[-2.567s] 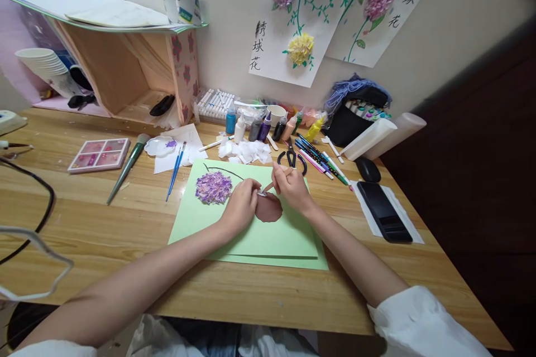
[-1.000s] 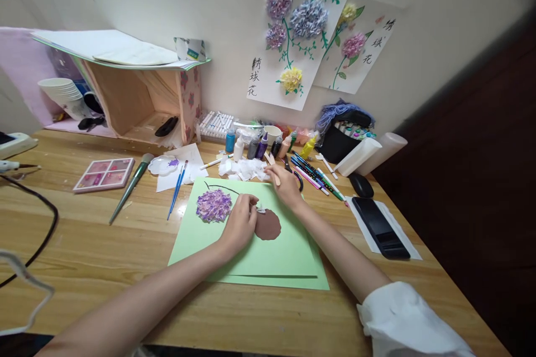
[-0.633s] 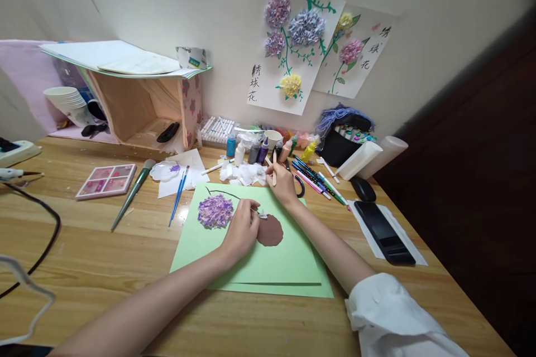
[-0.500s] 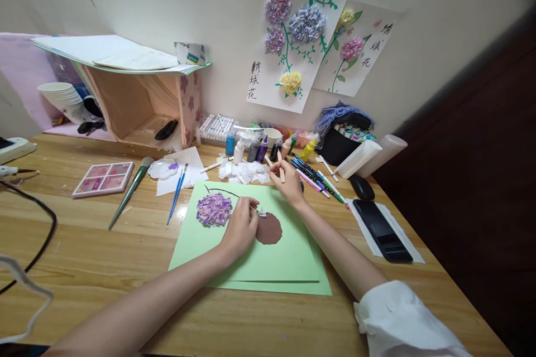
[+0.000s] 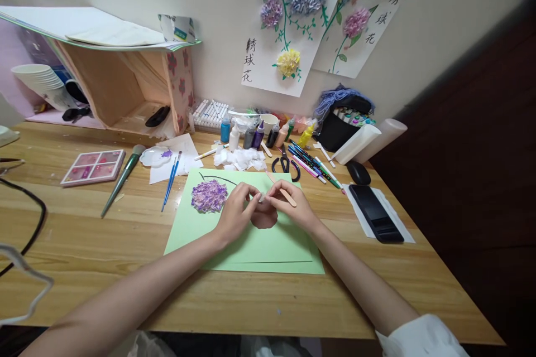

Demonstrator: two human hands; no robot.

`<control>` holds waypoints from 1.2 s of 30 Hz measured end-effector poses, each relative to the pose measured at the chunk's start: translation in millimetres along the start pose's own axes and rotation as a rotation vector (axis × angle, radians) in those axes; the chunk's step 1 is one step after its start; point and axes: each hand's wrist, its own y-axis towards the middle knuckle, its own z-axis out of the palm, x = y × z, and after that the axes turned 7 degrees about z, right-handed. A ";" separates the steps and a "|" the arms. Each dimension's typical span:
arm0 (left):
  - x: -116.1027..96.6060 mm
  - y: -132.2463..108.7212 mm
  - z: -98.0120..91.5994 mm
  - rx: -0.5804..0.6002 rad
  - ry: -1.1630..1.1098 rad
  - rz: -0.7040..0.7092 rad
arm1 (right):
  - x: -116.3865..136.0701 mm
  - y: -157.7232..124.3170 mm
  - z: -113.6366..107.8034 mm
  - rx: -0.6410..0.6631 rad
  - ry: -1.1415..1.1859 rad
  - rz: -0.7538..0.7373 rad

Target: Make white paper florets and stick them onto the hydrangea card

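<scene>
A green paper sheet [image 5: 201, 242] lies on the table, bearing a purple textured paper flower [image 5: 209, 196] and a drawn dark stem. Over the brown scalloped paper circle [image 5: 264, 220], my left hand [image 5: 237, 213] pinches a small white paper scrap [image 5: 262, 199], partly hidden by the fingers. Close beside it on the right, my right hand [image 5: 299, 209] has its thumb and forefinger pinched at that scrap. A wooden craft stick [image 5: 288, 196] is also held in the right hand, lying slantwise across the fingers. The fingertips of both hands nearly meet.
Torn white paper [image 5: 239, 159], scissors [image 5: 285, 164] and paint bottles [image 5: 258, 135] sit behind the sheet. Pens [image 5: 312, 162], a black mouse [image 5: 358, 173] and a phone [image 5: 376, 213] are at right. At left are brushes [image 5: 171, 181] and a pink palette [image 5: 92, 167].
My right hand has come down from beside the torn paper to meet my left hand over the brown circle, keeping the craft stick. The scissors are uncovered, and the view has tilted down.
</scene>
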 end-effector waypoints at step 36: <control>6.9 -3.0 -3.4 0.120 0.417 0.016 | -22.0 -22.7 11.9 -0.197 -0.065 -0.263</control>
